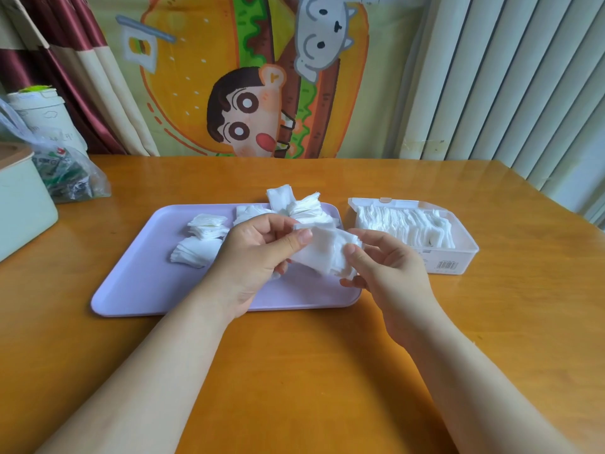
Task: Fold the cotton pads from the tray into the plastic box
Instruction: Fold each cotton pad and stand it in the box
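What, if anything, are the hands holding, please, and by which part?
A small bunch of cotton pads: the left hand pinches its left end, the right hand its right edge.

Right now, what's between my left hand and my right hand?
A small bunch of white cotton pads, pinched by the left hand on one side and the right hand on the other, over the right end of the purple tray. This shows in the head view.

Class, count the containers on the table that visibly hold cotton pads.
2: the tray, centre, and the plastic box right of it. The green box at the left edge hides its contents.
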Tool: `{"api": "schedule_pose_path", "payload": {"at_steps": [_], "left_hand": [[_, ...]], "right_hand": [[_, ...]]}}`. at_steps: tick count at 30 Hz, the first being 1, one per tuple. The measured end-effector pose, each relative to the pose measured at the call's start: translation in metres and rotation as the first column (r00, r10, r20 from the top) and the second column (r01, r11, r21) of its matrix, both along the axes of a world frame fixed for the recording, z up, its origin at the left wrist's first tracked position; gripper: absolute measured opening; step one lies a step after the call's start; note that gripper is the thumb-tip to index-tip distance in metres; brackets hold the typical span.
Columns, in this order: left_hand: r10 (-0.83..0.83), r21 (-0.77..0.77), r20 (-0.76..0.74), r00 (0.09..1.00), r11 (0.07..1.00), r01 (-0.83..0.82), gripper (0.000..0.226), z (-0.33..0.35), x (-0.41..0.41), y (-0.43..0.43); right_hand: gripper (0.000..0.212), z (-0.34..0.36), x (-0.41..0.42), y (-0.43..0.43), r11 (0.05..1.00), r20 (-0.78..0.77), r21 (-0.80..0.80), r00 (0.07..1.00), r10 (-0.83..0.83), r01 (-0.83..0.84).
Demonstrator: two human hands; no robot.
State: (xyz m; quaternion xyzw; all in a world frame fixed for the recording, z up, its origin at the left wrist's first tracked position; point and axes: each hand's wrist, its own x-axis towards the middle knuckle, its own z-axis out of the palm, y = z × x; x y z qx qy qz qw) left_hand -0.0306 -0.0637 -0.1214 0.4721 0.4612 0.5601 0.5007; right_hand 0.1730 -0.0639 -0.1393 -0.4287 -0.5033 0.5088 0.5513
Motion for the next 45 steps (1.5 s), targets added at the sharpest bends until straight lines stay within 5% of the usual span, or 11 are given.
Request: {"api": "schedule_pose_path", "payload": {"at_steps": [8, 15, 29, 36, 40, 45], "left_hand": [[-0.007, 0.035, -0.141, 0.990, 0.999, 0.012, 0.011, -0.002, 0.004, -0.003], [0.030, 0.099, -0.184, 0.982, 0.995, -0.012, 0.015, -0.001, 0.008, -0.003], [0.135, 0.255, -0.377, 0.916, 0.966, -0.038, 0.009, -0.001, 0.011, -0.002], [0.118, 0.182, -0.290, 0.950, 0.981, -0.067, 0.008, -0.003, 0.009, -0.001], [0.122, 0.105, -0.315, 0.941, 0.990, -0.093, 0.021, -0.006, 0.007, 0.001], [0.056, 0.039, -0.293, 0.954, 0.998, -0.046, 0.011, -0.007, 0.007, -0.001]], "right_hand": [[0.022, 0.002, -0.001, -0.003, 0.996, 0.113, 0.042, 0.991, 0.072, -0.077], [0.033, 0.006, -0.003, -0.005, 0.992, -0.035, -0.068, 0.994, 0.103, -0.105], [0.014, 0.003, -0.003, -0.004, 0.991, -0.076, -0.120, 0.996, 0.050, -0.058], [0.015, 0.003, -0.002, -0.003, 0.983, -0.121, -0.157, 0.990, 0.076, -0.094], [0.009, 0.000, -0.003, 0.000, 0.991, -0.096, -0.132, 0.995, -0.026, 0.013], [0.010, -0.001, -0.003, 0.001, 0.992, -0.091, -0.107, 0.993, -0.071, 0.061]]}}
